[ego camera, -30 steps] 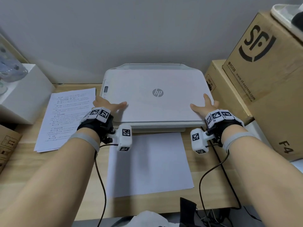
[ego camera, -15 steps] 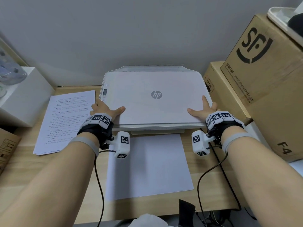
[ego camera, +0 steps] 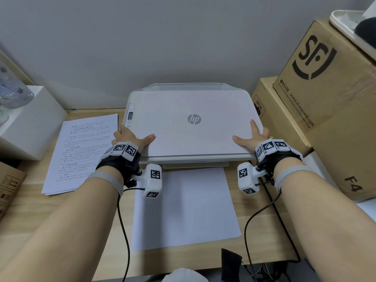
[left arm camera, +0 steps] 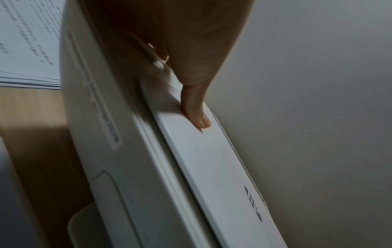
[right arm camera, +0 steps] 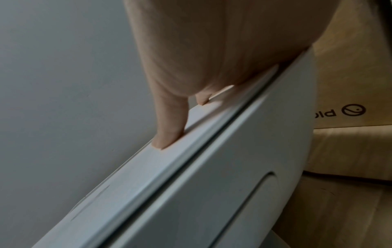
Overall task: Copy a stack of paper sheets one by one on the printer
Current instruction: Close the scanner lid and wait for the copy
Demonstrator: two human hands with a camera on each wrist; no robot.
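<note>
The white HP printer (ego camera: 191, 127) sits at the back of the desk with its lid (left arm camera: 203, 161) down. My left hand (ego camera: 130, 137) grips the lid's front left corner, with the thumb (left arm camera: 197, 115) flat on top and the fingers curled over the left edge beside the control panel. My right hand (ego camera: 251, 137) rests on the front right corner, its thumb (right arm camera: 167, 134) and forefinger pressed straight on the lid (right arm camera: 148, 171); its other fingers hang over the right edge. A stack of printed sheets (ego camera: 81, 153) lies left of the printer. A blank white sheet (ego camera: 183, 208) lies in front of it.
Cardboard boxes (ego camera: 325, 123) are stacked close against the printer's right side. A white box (ego camera: 26, 123) stands at the far left, with another carton (ego camera: 8, 186) below it. Cables (ego camera: 270, 204) trail over the wooden desk (ego camera: 24, 212) from my wrists.
Both hands stay at the lid's front corners. The head view has shifted slightly; nothing else has visibly moved.
</note>
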